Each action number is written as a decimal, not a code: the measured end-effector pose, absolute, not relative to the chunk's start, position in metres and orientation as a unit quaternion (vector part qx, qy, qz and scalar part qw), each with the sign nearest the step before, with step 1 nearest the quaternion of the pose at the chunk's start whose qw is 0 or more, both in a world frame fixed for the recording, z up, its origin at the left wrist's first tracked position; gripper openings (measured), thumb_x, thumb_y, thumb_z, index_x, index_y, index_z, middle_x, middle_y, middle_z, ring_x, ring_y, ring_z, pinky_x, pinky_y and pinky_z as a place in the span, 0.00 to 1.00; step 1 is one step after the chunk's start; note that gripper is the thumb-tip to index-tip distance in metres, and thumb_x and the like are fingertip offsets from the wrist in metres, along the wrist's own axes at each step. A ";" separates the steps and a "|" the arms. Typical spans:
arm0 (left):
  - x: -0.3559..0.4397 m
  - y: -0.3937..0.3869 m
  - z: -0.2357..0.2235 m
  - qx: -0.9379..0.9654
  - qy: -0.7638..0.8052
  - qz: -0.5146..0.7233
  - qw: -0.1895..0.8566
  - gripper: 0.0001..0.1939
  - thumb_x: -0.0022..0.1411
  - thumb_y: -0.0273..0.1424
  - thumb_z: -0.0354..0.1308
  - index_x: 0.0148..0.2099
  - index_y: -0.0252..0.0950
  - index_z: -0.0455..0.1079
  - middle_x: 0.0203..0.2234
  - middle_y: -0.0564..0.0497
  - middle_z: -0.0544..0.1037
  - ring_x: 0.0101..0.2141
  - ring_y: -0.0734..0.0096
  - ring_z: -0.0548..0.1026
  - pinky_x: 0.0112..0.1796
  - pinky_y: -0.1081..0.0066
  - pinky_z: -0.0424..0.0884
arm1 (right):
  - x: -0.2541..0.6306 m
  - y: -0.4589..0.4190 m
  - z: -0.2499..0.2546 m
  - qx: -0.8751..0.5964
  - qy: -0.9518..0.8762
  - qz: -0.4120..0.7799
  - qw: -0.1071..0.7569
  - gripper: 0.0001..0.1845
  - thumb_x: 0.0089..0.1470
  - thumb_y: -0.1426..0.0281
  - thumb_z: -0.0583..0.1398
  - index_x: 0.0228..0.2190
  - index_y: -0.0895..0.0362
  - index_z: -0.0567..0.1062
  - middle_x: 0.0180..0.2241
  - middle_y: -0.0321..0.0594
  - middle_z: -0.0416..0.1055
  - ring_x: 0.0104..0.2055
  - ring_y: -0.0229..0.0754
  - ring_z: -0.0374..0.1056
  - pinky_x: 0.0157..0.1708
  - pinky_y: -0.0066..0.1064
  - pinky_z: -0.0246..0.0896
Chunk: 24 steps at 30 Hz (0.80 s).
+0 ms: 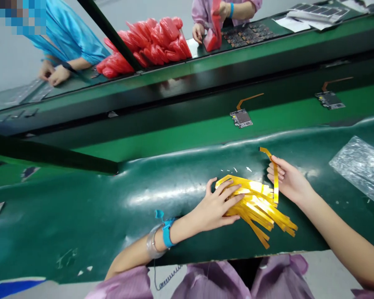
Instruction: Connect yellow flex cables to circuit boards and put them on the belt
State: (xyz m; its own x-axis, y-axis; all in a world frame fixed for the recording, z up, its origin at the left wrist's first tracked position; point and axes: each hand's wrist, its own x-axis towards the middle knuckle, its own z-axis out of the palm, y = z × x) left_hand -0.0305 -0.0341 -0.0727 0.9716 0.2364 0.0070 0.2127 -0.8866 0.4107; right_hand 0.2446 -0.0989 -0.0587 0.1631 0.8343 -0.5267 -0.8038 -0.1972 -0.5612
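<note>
A pile of yellow flex ribbon strips (262, 205) lies on the green mat (81, 207) in front of me. My left hand (216, 205) rests flat on the left part of the pile, fingers spread and stretched over the strips. It wears a blue wrist strap (167, 232). My right hand (288, 180) is to the right of the pile, fingers pinched on a single yellow strip (274, 178) with a bent top end, lifted clear of the others.
Two small circuit boards with orange flex tails (241, 117) (329, 99) lie on the green belt beyond. A clear plastic bag (361, 166) sits right. Across the line, two people work by red bags (149, 43) and trays of boards (247, 34).
</note>
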 end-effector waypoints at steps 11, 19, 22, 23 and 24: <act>-0.004 -0.025 -0.053 0.960 0.115 -0.021 0.253 0.53 0.59 0.40 0.68 0.76 0.40 0.40 0.70 0.35 0.60 0.69 0.42 0.56 0.66 0.34 0.35 | 0.248 -0.099 -0.064 -0.417 -0.025 0.657 0.627 0.29 0.52 0.67 0.73 0.19 0.55 0.58 0.15 0.24 0.48 0.17 0.29 0.42 0.16 0.22 0.49; -0.002 -0.023 -0.048 0.959 0.107 -0.022 0.261 0.50 0.61 0.36 0.68 0.75 0.41 0.42 0.72 0.34 0.53 0.71 0.42 0.51 0.66 0.36 0.38 | 0.246 -0.099 -0.067 -0.419 -0.022 0.658 0.625 0.26 0.54 0.67 0.72 0.20 0.54 0.61 0.14 0.24 0.49 0.17 0.29 0.44 0.16 0.22 0.48; -0.003 -0.026 -0.050 0.956 0.110 -0.014 0.270 0.49 0.62 0.35 0.65 0.76 0.41 0.40 0.70 0.36 0.59 0.70 0.46 0.55 0.67 0.38 0.36 | 0.245 -0.099 -0.067 -0.422 -0.021 0.655 0.626 0.25 0.54 0.67 0.72 0.21 0.54 0.62 0.14 0.24 0.49 0.16 0.30 0.45 0.16 0.23 0.48; -0.002 -0.027 -0.050 0.955 0.111 -0.013 0.275 0.48 0.63 0.34 0.64 0.75 0.41 0.40 0.68 0.37 0.63 0.68 0.47 0.59 0.66 0.39 0.38 | 0.245 -0.099 -0.067 -0.423 -0.022 0.655 0.625 0.25 0.54 0.67 0.72 0.21 0.54 0.62 0.14 0.24 0.49 0.16 0.30 0.45 0.16 0.23 0.48; -0.002 -0.029 -0.051 0.954 0.113 -0.010 0.277 0.46 0.63 0.33 0.63 0.75 0.40 0.41 0.66 0.38 0.66 0.66 0.48 0.62 0.66 0.40 0.41 | 0.245 -0.098 -0.066 -0.424 -0.022 0.655 0.625 0.25 0.54 0.67 0.72 0.21 0.54 0.62 0.14 0.24 0.49 0.16 0.30 0.44 0.16 0.23 0.48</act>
State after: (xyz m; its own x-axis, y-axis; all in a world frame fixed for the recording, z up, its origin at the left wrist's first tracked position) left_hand -0.0022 -0.0291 -0.0507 0.9741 0.2104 -0.0828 0.2220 -0.8204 0.5270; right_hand 0.2447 -0.0985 -0.0663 0.1408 0.8380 -0.5273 -0.8002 -0.2173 -0.5590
